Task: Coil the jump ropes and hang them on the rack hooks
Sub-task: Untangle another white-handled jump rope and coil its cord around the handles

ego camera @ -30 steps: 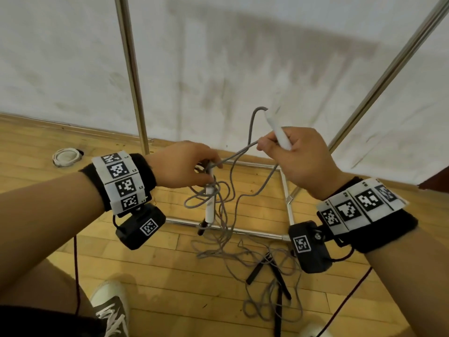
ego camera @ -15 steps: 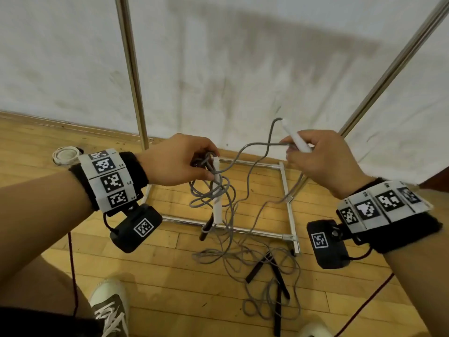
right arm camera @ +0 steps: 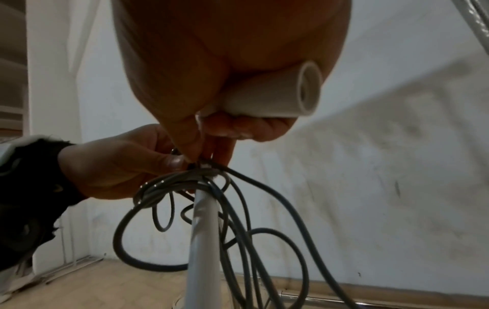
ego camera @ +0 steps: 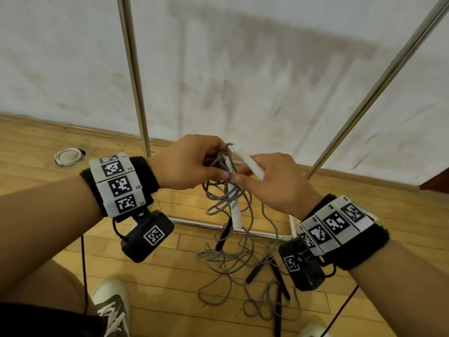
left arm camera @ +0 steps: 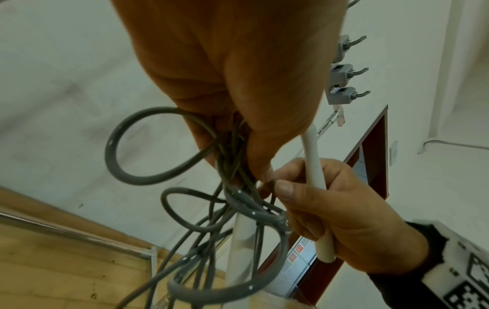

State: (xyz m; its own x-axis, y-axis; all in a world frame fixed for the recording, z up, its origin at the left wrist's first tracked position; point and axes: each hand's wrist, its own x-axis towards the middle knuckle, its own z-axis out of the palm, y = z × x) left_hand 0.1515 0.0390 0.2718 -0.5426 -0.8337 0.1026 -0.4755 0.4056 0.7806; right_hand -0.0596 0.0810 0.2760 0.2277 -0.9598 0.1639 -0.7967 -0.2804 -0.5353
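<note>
While the two hands meet at the centre of the head view, the left hand [ego camera: 187,161] grips a bundle of grey rope [ego camera: 224,190] loops, its fingers [left arm camera: 267,133] curled round the strands. The right hand [ego camera: 274,183] holds a white handle [ego camera: 247,164], fingers wrapped about it, thumb and forefinger touching the bundle. A second white handle [ego camera: 236,212] hangs upright below the bundle. More grey rope trails down to the wooden floor [ego camera: 48,147], where black handles [ego camera: 277,276] lie among loose loops at lower centre. Rack hooks [left arm camera: 344,94] show at the upper right of the left-wrist view.
</note>
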